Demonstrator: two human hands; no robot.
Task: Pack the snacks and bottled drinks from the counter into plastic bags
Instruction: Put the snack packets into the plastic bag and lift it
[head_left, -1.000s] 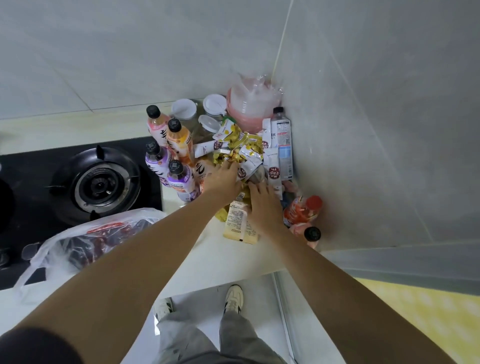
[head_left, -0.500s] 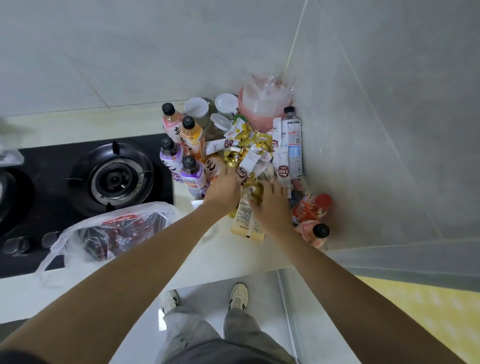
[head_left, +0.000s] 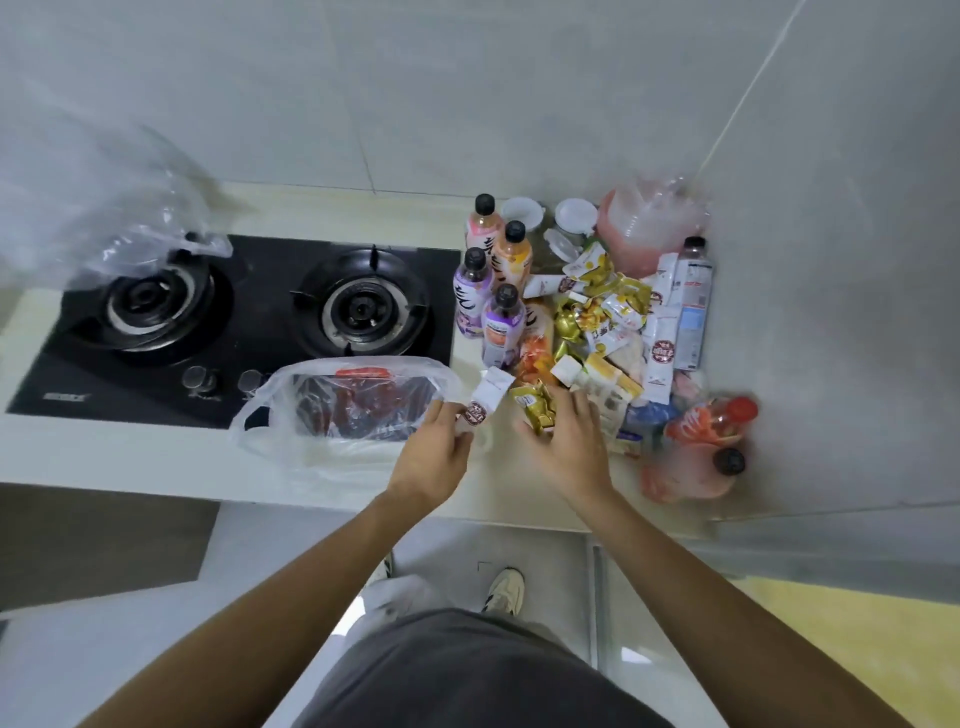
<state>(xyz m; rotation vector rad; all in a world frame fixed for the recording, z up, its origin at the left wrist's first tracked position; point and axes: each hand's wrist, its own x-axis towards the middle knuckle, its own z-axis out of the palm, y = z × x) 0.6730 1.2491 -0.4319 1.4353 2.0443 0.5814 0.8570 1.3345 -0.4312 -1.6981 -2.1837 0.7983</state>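
My left hand (head_left: 434, 454) holds a white snack sachet (head_left: 485, 397) with a red round logo, just right of the clear plastic bag (head_left: 358, 405), which lies on the counter with red packets inside. My right hand (head_left: 569, 441) grips gold-wrapped snacks (head_left: 535, 405) near the front of the snack pile (head_left: 608, 317). Several bottled drinks (head_left: 491, 291) with black caps stand left of the pile. Two reddish bottles (head_left: 701, 447) lie on their sides at the right by the wall.
A black two-burner gas hob (head_left: 234, 322) fills the left of the counter. Another clear plastic bag (head_left: 140, 244) sits on the left burner. White-lidded jars (head_left: 574, 218) and a pink bagged container (head_left: 644, 228) stand in the corner. Tiled walls close the back and right.
Both hands have drawn back from the pile toward the counter's front, each with snacks in it. The left hand has moved left toward the bag. The view has swung left.
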